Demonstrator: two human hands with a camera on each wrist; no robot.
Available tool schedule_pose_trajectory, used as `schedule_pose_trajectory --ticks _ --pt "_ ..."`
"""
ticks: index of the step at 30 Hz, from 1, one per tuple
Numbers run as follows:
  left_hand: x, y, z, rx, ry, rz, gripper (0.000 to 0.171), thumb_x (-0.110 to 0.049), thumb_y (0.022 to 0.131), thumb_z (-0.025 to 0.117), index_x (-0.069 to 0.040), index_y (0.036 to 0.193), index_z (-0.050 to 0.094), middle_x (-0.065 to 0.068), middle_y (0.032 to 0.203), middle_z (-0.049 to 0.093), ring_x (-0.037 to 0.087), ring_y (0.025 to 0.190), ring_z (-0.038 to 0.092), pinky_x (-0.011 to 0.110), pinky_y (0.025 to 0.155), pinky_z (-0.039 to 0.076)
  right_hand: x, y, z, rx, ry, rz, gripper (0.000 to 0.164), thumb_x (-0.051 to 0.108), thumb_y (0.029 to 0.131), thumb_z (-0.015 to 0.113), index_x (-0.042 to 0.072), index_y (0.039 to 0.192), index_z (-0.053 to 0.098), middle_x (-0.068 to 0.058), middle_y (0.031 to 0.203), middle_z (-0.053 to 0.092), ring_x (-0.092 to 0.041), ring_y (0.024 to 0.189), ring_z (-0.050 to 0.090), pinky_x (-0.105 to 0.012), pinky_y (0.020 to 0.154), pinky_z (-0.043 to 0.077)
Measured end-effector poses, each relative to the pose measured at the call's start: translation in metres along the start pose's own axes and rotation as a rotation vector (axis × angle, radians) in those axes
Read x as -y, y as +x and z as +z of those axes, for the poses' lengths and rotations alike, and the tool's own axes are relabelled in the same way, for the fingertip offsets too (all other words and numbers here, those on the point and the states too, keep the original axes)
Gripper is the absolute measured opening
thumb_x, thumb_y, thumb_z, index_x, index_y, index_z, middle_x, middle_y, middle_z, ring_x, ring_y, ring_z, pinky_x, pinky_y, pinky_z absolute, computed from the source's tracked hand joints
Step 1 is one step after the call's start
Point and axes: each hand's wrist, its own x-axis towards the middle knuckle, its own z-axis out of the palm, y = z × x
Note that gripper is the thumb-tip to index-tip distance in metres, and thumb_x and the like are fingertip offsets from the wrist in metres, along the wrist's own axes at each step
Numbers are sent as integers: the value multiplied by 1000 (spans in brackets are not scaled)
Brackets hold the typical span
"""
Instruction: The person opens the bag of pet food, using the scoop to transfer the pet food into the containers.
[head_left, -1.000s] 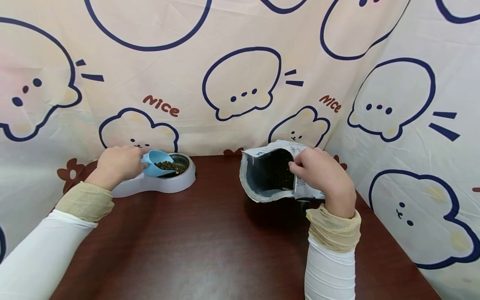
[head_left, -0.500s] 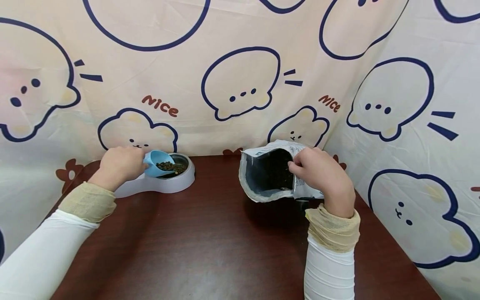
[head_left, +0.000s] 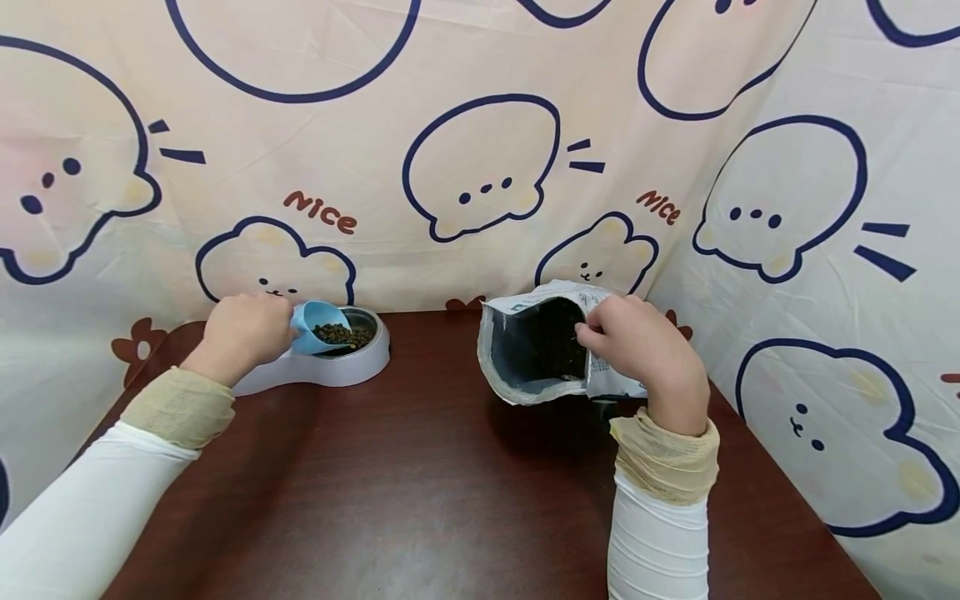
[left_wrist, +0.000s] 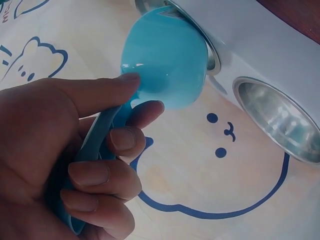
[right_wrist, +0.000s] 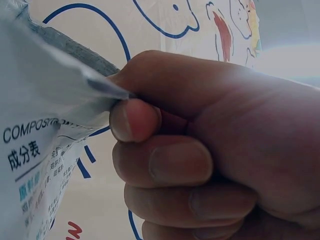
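Observation:
My left hand (head_left: 247,333) grips the handle of a light blue scoop (left_wrist: 165,57), fingers wrapped round it in the left wrist view. Brown kibble (head_left: 336,334) lies in the scoop, which tilts over the right-hand metal bowl of a white double pet feeder (head_left: 341,375). From the head view I cannot tell scooped kibble from any in that bowl. With thumb and forefinger my right hand (head_left: 645,350) pinches the edge of a printed white food bag (right_wrist: 45,130). The bag's mouth gapes toward the left, with dark contents inside.
The other metal bowl (left_wrist: 280,117) of the feeder shows in the left wrist view. Everything stands on a dark brown table (head_left: 420,483). A patterned cloth (head_left: 465,267) hangs close behind the feeder and bag, and along both sides.
My left hand and the scoop have shifted very slightly to the right over the bowl. The right hand and the bag stay in place.

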Motion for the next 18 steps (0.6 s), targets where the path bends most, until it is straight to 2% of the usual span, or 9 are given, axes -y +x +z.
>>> schedule_pose_trajectory --ticks 6,18 --pt "-4 -2 3 -42 18 13 28 -20 88 78 7 94 70 16 70 64 27 53 55 45 47 52 -1 0 0 -6 0 1 47 18 102 56 11 55 58 0 52 37 -19 53 44 -31 55 39" --pt "-9 0 7 -102 65 47 24 -19 87 78 4 89 71 13 65 64 23 51 53 43 45 51 -2 0 1 -5 6 2 48 18 102 56 11 55 57 1 51 36 -19 52 43 -31 55 39"
